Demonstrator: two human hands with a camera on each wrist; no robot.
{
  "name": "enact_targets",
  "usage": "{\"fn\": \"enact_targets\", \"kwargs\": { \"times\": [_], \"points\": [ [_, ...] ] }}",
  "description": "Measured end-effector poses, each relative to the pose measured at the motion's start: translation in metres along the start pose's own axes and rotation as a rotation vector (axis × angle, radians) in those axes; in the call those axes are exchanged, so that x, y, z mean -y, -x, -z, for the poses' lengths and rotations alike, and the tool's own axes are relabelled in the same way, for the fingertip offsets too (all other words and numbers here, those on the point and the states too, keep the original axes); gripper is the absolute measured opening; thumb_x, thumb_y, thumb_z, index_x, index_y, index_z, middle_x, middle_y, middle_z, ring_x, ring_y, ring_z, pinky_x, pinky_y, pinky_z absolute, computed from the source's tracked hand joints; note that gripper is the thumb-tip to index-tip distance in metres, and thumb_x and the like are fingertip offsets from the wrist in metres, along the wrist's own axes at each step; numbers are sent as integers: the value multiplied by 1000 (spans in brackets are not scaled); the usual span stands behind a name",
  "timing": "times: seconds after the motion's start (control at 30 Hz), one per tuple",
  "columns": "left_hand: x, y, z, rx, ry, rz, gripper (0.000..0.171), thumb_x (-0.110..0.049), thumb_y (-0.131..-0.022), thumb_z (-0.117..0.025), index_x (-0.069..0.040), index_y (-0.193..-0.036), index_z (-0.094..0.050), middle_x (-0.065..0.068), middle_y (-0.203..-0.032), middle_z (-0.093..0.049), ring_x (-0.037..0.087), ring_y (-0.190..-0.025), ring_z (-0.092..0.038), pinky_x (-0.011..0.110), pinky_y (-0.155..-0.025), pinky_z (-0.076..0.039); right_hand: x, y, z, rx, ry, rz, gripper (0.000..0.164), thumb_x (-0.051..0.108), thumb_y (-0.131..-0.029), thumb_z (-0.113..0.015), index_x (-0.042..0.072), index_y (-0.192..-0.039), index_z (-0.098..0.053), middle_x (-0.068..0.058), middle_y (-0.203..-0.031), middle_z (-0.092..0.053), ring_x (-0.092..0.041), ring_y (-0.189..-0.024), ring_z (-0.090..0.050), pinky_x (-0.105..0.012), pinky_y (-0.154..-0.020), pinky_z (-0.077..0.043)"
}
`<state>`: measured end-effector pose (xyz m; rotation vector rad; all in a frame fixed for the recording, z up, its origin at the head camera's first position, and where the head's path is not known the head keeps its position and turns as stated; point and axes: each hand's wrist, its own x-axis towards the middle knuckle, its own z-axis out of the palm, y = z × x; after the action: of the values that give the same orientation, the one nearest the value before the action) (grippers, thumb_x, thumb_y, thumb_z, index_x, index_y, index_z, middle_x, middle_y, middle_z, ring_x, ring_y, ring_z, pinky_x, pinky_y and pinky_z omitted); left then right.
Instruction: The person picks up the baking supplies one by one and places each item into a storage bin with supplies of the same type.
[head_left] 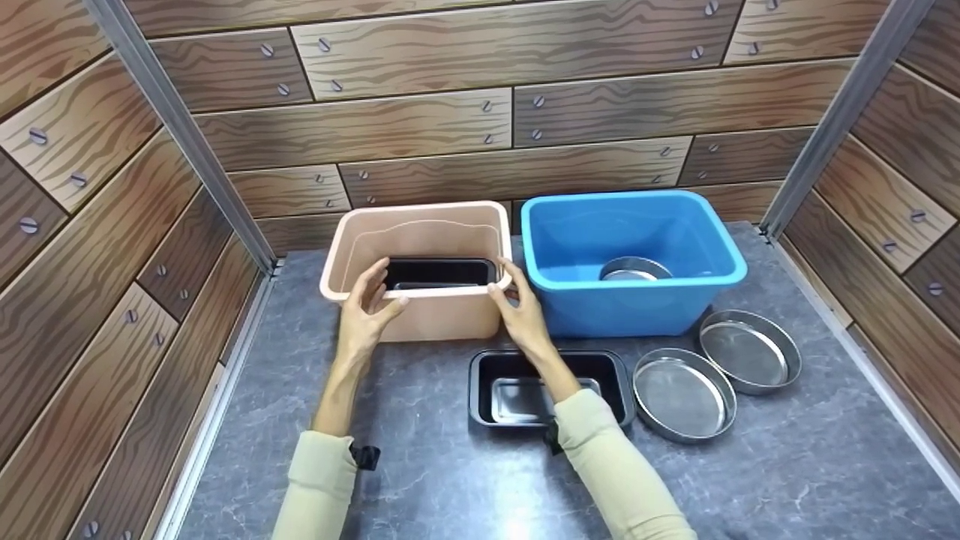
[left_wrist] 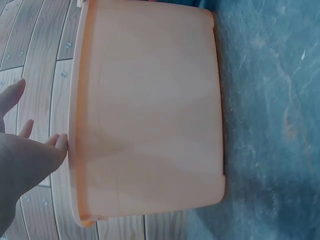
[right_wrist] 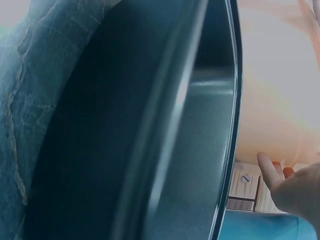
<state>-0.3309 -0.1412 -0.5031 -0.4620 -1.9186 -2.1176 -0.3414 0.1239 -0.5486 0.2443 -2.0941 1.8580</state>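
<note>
A dark loaf pan lies inside the peach bin, partly hidden by the front wall. At the bin's front rim, left of centre, is my left hand, its fingers reaching over the edge and its thumb spread apart. In the left wrist view that hand holds nothing. My right hand is at the front right corner of the same bin, thumb and fingers spread about the rim. Whether it touches the rim is unclear. Below the right wrist, a second loaf pan sits on the table.
A blue bin stands right of the peach one, with a round pan inside. Two more round cake pans lie on the grey marbled table. Wood-patterned walls enclose the back and sides.
</note>
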Motion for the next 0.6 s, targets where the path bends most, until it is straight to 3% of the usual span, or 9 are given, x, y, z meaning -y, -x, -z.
{"fn": "enact_targets", "kwargs": {
  "times": [0.23,0.4,0.6],
  "points": [
    [2,14,-2,1,117,12,68,14,-87,-74,5,-149,-49,19,-153,-51,29,-144,-47,39,-122,-33,-1,0,1,-16,-22,2,53,15,-102,-68,10,-152,-52,-13,-158,-48,-42,-132,-53,-59,-111,-42],
    [5,27,-4,30,158,10,68,13,-87,-74,5,-150,-48,21,-151,-53,40,-145,-44,40,-121,-36,-3,-1,1,-18,-24,-11,54,17,-102,-68,9,-153,-51,-14,-158,-48,-46,-131,-53,-60,-111,-41],
    [11,42,-6,29,164,30,67,10,-89,-74,3,-150,-48,23,-151,-54,43,-145,-44,47,-120,-36,-5,-1,0,-16,-12,4,55,17,-102,-67,6,-152,-50,-16,-158,-48,-42,-131,-54,-61,-111,-41]
  ]
}}
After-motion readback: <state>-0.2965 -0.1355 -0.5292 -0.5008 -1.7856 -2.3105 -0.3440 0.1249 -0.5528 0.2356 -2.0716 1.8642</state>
